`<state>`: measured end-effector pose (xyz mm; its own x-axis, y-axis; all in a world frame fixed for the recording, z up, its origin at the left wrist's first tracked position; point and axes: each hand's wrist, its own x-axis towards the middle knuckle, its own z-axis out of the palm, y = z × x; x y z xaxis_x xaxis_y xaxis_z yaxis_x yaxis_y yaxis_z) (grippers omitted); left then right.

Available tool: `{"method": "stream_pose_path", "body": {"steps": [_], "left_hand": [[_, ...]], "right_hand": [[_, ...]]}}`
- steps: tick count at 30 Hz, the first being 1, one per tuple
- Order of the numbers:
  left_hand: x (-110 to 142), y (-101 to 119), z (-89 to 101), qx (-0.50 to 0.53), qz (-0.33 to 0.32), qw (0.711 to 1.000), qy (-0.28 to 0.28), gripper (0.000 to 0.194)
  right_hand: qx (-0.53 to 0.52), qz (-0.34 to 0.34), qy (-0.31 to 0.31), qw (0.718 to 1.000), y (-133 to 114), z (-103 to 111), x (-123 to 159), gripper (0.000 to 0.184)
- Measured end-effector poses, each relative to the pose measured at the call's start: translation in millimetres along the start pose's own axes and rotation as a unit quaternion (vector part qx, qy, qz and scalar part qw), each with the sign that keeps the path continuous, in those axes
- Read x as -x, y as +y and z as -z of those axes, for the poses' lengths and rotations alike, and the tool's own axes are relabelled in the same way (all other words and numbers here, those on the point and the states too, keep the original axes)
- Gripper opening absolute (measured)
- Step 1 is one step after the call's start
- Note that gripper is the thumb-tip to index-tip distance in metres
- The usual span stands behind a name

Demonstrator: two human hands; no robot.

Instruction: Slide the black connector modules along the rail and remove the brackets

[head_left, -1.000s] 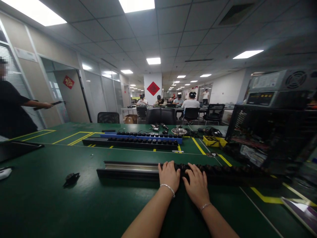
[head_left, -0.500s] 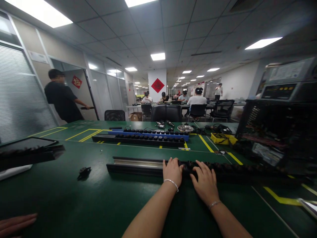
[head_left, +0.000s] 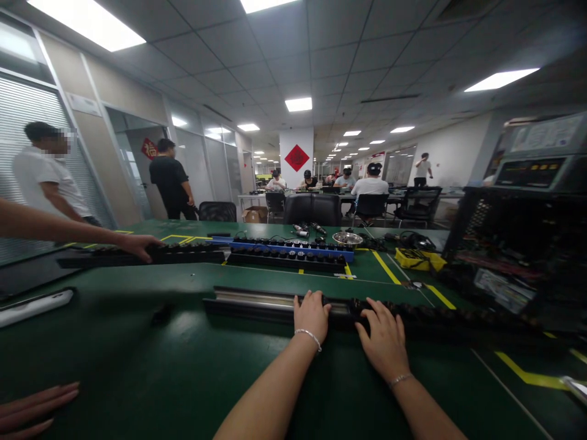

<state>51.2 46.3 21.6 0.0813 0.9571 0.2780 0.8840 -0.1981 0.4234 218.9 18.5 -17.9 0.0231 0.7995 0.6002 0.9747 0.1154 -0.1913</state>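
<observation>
A long black rail (head_left: 257, 305) with a silvery channel lies crosswise in front of me. Its right part carries a row of small dark parts (head_left: 426, 313). My left hand (head_left: 312, 319) bends over the rail at the end of the bare channel, its fingertips closed on a small black part (head_left: 326, 299) that is mostly hidden. My right hand (head_left: 384, 342) rests with thumb and fingers apart on the nearest dark parts of the row. A short silvery gap shows between the hands.
Another person's hand (head_left: 140, 244) grips a second black rail (head_left: 105, 260) at the left. A further hand (head_left: 39, 406) lies at lower left. Behind are a blue rail (head_left: 293, 249), a metal bowl (head_left: 347, 238) and a yellow tray (head_left: 419, 259). An opened computer case (head_left: 513, 244) stands right.
My left hand has slid a little left along the rail, opening a gap from the right hand. The other person's dark rail has moved back and right across the table.
</observation>
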Motion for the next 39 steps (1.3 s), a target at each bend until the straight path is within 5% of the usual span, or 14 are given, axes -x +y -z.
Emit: {"method": "stream_pose_path", "body": {"steps": [39], "left_hand": [[-6,-53,28.8,-0.011,0.008,1.0,-0.004,0.031]], "right_hand": [[0.002,0.006,0.002,1.0,2,-2,0,0.023]]}}
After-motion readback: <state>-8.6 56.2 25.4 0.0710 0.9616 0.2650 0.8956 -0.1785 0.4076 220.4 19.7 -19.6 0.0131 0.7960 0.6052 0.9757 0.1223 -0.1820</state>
